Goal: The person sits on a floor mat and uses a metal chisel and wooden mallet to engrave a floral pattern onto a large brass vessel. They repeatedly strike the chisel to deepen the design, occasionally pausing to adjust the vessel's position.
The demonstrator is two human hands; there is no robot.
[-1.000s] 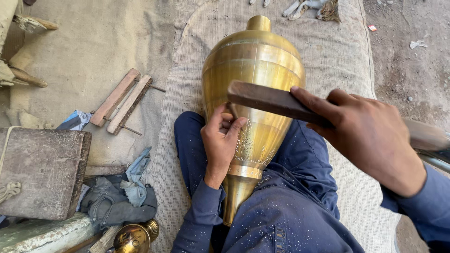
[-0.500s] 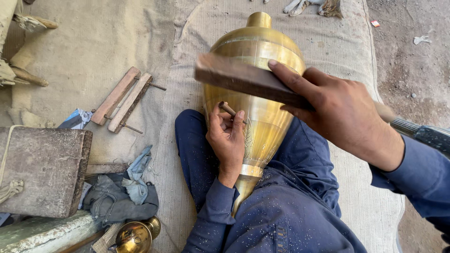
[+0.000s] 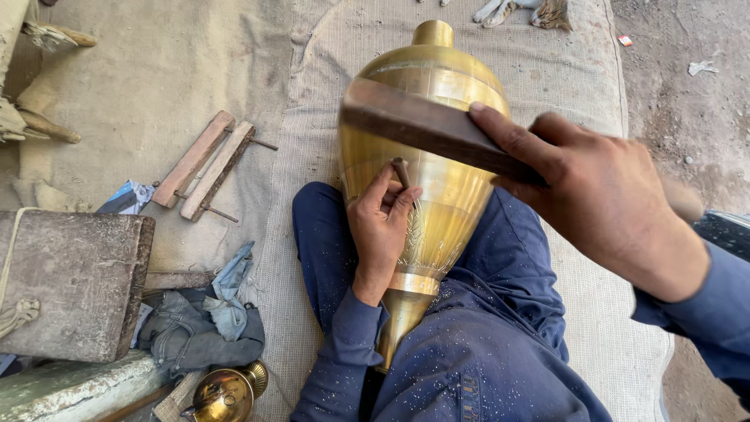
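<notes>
A large brass vase lies on its side across the person's lap, resting between the blue-trousered legs on a coarse woven mat.

The left hand rests against the vase's flank. Its fingers are pinched closed around a small punch, whose tip meets the brass at the edge of an engraved leaf pattern.

The right hand is clenched around a flat wooden striker, held raised above the punch head and crossing over the widest part of the vase.

Assessment of the step: in my judgement the work is chasing a pattern into the brass. Done well, it calls for the punch to be held steady at a fixed lean, the heel of the left hand braced on the metal, and the blow landing square on the punch head. A glancing blow would likely skid the tip and scar the polished surface.

Orientation: the vase's long axis runs straight away from the person. The narrow neck points away toward the far edge of the mat; the tapered foot points back into the lap.

Off the mat on the person's left lie wooden slats, a worn wooden block and a small brass vessel.
</notes>
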